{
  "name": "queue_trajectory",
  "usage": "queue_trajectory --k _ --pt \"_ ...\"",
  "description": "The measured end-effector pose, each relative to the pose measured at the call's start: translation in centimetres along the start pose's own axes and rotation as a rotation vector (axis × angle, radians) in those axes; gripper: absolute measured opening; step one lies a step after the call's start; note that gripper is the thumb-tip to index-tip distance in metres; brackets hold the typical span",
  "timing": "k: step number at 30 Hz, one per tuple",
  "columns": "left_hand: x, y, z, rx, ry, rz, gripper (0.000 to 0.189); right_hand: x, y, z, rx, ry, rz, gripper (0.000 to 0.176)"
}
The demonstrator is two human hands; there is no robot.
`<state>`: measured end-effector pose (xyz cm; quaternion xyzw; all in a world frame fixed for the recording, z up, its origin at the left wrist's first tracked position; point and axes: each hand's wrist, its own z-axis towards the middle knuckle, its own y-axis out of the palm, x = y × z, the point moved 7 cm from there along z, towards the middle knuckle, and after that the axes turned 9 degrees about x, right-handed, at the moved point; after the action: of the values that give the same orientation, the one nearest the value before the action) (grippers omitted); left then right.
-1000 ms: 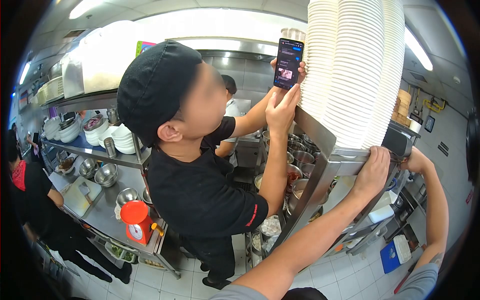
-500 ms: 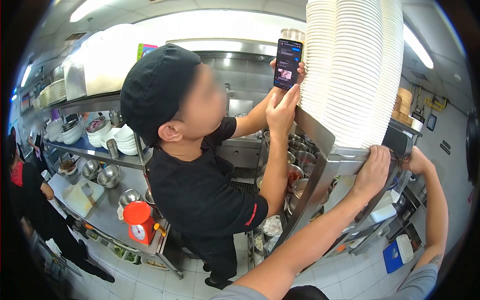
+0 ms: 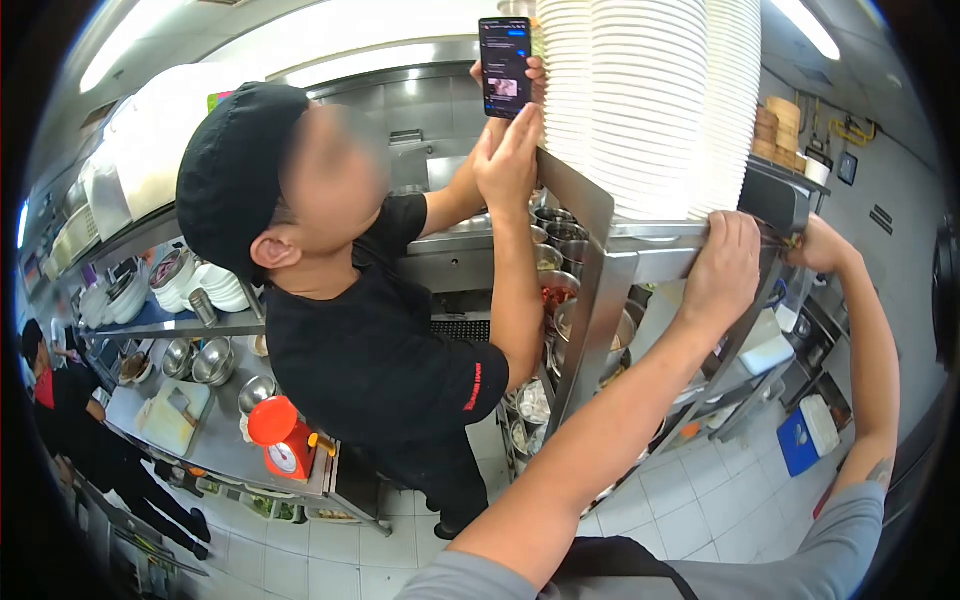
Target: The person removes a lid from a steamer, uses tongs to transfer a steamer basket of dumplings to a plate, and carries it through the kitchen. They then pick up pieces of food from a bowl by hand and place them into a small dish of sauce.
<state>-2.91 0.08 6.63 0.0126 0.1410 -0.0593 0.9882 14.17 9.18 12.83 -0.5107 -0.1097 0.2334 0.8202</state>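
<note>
My left hand point(image 3: 724, 262) rests on the metal edge of the shelf point(image 3: 655, 262), its fingers bent over the rim just below tall stacks of white bowls point(image 3: 645, 110). To its right, my right hand point(image 3: 815, 245) is curled at the shelf's far corner, beside a dark box-shaped device point(image 3: 772, 195); its fingertips are partly hidden there. In front on the left, a co-worker point(image 3: 375, 340) in a black cap and black shirt holds up a phone point(image 3: 506, 68) with a lit screen, close to the bowl stacks.
A red scale point(image 3: 282, 437) stands on a steel counter at left, near metal bowls point(image 3: 213, 362) and a cutting board point(image 3: 173, 415). Another person point(image 3: 90, 430) is at far left. Food containers point(image 3: 560, 290) fill the rack below. A blue and white box point(image 3: 808, 436) lies low at right.
The view has shifted, so the co-worker, phone and bowl stacks sit further left in the frame. Both my hands stay at the shelf edge.
</note>
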Motion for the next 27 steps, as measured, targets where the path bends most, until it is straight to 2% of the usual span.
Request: queue_trajectory --k 4,7,10,25,27 --pt "-0.1 -0.2 0.1 0.011 -0.013 -0.032 0.045 0.6 0.1 -0.1 0.058 -0.008 0.012 0.054" --pt "-0.2 -0.2 0.2 -0.007 -0.01 -0.026 0.047 0.6 0.4 -0.2 0.016 -0.019 0.12 0.055" --pt "0.1 -0.2 0.1 -0.026 -0.016 -0.022 0.05 1.2 0.6 -0.6 0.14 -0.14 0.009 0.056" --pt "0.0 -0.1 0.1 -0.071 -0.018 -0.061 0.051 -0.3 0.1 -0.8 0.067 -0.068 0.004 0.056" --pt "0.0 0.0 0.1 -0.069 -0.026 -0.065 0.05 1.0 0.4 -0.7 0.085 -0.043 -0.027 0.057"
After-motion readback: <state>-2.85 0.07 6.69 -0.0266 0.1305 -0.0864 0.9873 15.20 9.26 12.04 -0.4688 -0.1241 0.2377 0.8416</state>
